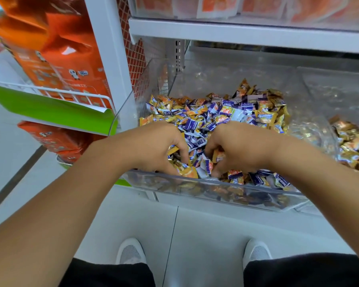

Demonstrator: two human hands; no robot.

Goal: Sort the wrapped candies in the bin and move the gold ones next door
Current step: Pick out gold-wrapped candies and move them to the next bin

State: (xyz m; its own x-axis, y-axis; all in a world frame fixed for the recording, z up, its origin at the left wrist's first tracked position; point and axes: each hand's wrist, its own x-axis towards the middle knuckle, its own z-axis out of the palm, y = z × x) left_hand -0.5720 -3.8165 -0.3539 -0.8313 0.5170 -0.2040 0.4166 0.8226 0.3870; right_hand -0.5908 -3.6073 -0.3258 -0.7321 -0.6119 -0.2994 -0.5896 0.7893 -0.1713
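Many mixed candies [215, 114] fill the clear bin [215, 188].

Bare forearms, no sleeves — left hand [153, 146] and right hand [238, 148] without rings; black shorts [307, 270], pale mesh shoes [130, 251].

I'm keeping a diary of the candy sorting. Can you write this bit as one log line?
step: sorting | left hand: grips gold candies | right hand: grips candies | bin: mixed | next bin: gold

head view | worn on head | faces forward-down | close over bin [215, 189]
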